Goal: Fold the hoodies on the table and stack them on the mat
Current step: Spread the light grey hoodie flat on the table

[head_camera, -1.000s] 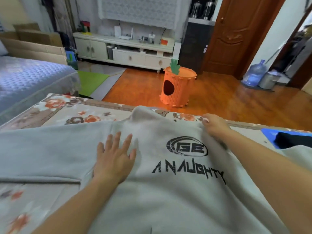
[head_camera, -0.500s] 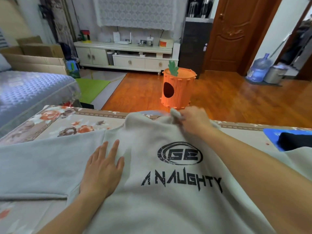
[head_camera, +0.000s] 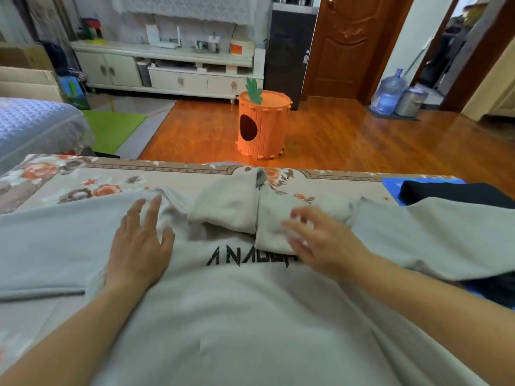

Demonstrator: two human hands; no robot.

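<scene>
Soft grey fleece hoodie [head_camera: 250, 316], hood folded

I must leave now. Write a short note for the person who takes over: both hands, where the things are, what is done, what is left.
Left hand: open, flat on the grey hoodie, near its left shoulder.
Right hand: open, blurred, over the hood.
The hoodie lies spread on the table, print up, sleeves out to both sides.
Done: hood folded down onto the chest, covering part of the print.
A dark folded garment lies on the blue mat at far right.
Left: fold the sleeves and body, then stack it on the mat.
</scene>
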